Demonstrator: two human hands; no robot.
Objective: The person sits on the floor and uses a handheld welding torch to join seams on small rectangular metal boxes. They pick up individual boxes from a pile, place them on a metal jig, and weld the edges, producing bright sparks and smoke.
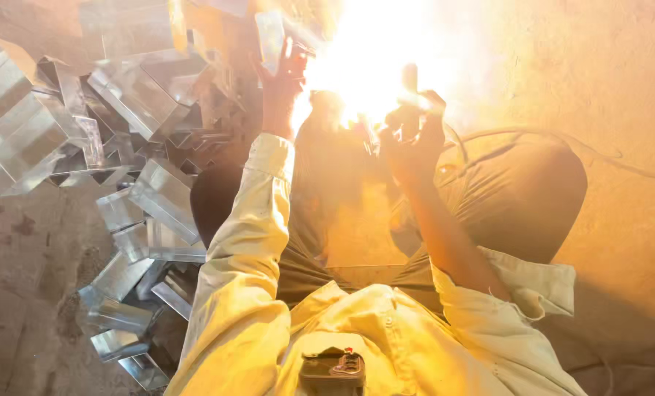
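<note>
A bright welding flare (pixel 375 55) washes out the upper middle of the head view. My left hand (pixel 282 82) is raised beside the flare and grips a small shiny metal piece (pixel 270 37). My right hand (pixel 414 139) is closed around a dark welding electrode holder (pixel 410 92) whose tip points into the glare. A thin cable (pixel 562 143) runs from that hand off to the right. What lies under the flare is hidden by the light. I sit on the ground with my knees apart, in a pale long-sleeved shirt and olive trousers.
A big heap of shiny bent sheet-metal channel pieces (pixel 133 95) covers the floor at the left, running down past my left leg (pixel 122 279). Bare concrete floor (pixel 621 66) lies to the right. A small dark device (pixel 333 370) hangs on my chest.
</note>
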